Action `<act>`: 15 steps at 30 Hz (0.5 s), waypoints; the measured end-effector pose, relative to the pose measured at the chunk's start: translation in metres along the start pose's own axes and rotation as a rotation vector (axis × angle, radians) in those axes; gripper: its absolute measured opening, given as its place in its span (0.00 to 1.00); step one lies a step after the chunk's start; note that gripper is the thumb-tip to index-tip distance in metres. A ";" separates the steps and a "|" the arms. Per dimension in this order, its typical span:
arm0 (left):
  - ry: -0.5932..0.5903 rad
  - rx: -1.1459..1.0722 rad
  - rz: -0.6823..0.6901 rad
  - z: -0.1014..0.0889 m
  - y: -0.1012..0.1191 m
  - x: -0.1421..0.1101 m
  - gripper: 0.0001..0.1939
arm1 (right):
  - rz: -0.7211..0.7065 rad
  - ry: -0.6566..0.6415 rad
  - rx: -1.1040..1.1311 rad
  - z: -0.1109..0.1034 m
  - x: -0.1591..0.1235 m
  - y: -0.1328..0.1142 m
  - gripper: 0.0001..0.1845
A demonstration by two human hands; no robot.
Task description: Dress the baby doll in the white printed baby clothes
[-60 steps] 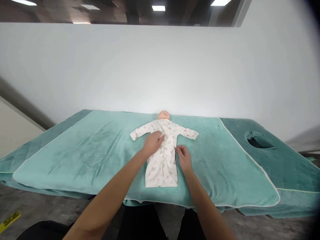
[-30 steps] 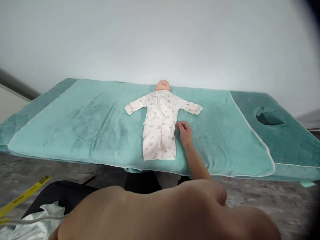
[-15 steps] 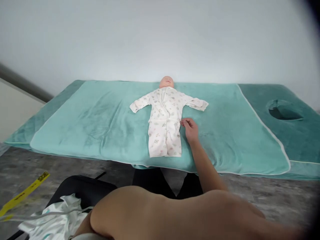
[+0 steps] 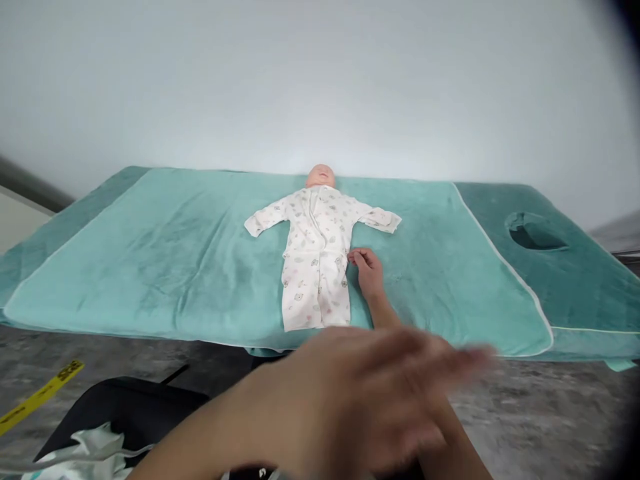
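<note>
A baby doll (image 4: 321, 176) lies on its back, arms spread, wearing a white printed long-sleeved top (image 4: 330, 217) and matching baby pants (image 4: 305, 293). The pants reach up over the top's lower edge. At the waist on the doll's right-hand side in view, the fingertips of my right hand (image 4: 369, 270) are pinched together at the edge of the pants. Close to the camera, my left hand (image 4: 380, 393) is blurred, with its fingers stretched out to the right and nothing visible in them. It hovers in front of my right forearm.
A green cover (image 4: 210, 233) lies on a long padded bed with a face hole (image 4: 535, 235) at the right. A white wall stands behind. At lower left are a black chair (image 4: 125, 400), a white cloth (image 4: 95, 443), a cable and yellow floor tape (image 4: 45, 397).
My left hand has swung from the low right into the lower middle of the view. My right hand stays at the pants' side. The view has shifted slightly.
</note>
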State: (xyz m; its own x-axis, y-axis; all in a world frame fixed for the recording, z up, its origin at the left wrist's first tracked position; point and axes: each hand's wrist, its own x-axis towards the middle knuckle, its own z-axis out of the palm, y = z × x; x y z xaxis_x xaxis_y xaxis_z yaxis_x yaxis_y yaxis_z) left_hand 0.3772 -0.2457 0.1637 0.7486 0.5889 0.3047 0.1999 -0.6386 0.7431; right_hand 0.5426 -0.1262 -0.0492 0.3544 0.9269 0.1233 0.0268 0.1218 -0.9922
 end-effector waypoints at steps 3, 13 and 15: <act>0.114 -0.026 -0.036 -0.016 -0.052 0.011 0.27 | 0.005 -0.025 0.004 0.002 -0.004 -0.006 0.13; 0.785 0.245 -0.390 -0.082 -0.268 0.089 0.18 | -0.084 -0.054 -0.141 0.037 0.032 -0.047 0.13; 0.776 0.244 -0.438 -0.086 -0.290 0.108 0.17 | -0.169 -0.007 -0.264 0.055 0.057 -0.059 0.13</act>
State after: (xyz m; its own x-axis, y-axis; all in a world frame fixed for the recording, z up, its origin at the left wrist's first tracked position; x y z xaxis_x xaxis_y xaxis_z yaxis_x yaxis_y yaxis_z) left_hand 0.3451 0.0461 0.0322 -0.0417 0.9132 0.4054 0.5589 -0.3150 0.7670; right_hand 0.5096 -0.0606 0.0171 0.3180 0.9039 0.2860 0.3266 0.1788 -0.9281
